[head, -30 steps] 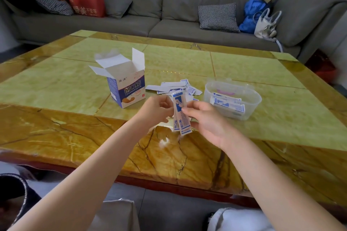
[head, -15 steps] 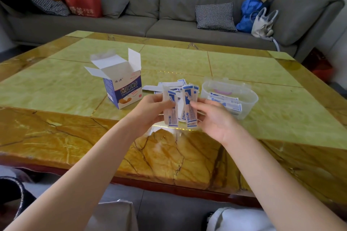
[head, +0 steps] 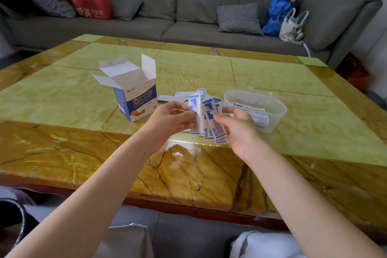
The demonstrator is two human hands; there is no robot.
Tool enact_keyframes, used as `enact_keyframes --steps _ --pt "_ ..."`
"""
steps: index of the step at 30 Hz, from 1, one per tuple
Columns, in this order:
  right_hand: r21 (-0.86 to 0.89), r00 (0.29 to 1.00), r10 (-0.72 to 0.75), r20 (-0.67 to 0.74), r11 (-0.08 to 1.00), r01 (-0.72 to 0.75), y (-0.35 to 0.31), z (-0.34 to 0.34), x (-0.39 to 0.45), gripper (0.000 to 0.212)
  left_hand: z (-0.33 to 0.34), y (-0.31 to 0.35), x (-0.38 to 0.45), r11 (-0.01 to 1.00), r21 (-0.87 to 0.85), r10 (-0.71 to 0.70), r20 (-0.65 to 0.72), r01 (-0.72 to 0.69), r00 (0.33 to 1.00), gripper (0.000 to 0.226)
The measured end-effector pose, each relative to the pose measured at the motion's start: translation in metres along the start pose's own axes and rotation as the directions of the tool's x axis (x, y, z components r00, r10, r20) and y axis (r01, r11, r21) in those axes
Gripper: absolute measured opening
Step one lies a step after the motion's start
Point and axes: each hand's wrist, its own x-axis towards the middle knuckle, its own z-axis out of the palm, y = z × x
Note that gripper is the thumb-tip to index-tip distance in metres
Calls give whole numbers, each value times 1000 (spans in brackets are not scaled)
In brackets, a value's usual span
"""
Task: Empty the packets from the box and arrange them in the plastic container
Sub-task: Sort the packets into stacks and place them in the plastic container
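Left hand point(head: 173, 119) pinching some upright packets point(head: 206, 119), right hand point(head: 236, 125) pinching the rest, above the counter point(head: 293, 81), more packets lying behind, open box point(head: 134, 96) on the left, tub point(head: 272, 111) on the right with a few packets inside

1. One open bandage box point(head: 136, 98), left of the plastic container point(head: 272, 109).
2. One plastic container.
3. Two hands point(head: 173, 119), holding bandage packets point(head: 207, 119) just left of the container; exact count unclear.
4. Two houndstooth cushions point(head: 238, 19) behind it.
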Motion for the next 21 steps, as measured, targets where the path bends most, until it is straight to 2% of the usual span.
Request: enact_keyframes --steps 3,5,7,9,12,15,17,18,20,21 --pt "-335 962 -252 -102 919 205 2 -1 1 24 -5 -1 0 1000 -28 -8 -19 8 1000 24" --pt "-482 915 -395 -79 819 312 5 0 1 27 -3 0 -2 1000 -12 -10 23 11 1000 25" --pt "-572 871 -491 -8 717 399 6 1 0 17 3 -2 -4 1000 24 -12 51 11 999 18" --pt "-609 846 -525 92 642 465 7 4 -2 9 6 -6 -2 992 128 0 42 -6 999 14" --pt "-702 768 -567 297 415 578 9 5 -6 8 8 -11 2 974 224 18 23 -22 1000 16" --pt "-712 703 -509 497 224 665 12 2 -10 11 11 -13 3 955 290 57 3 -56 998 10" --pt "-729 691 -449 566 118 674 12 -3 -11 14 11 -14 3 934 354 51 -11 -43 999 11" --pt "-743 691 -423 587 56 666 11 -6 -10 18 10 -16 4 891 451 58 -17 -44 998 14" --pt "-770 690 -411 596 -49 636 10 -13 -8 27 9 -18 5 673 735 115 12 -86 993 17" --pt "-775 689 -411 596 -73 627 9 -14 -7 29 9 -19 5 558 822 150 37 -116 988 18"
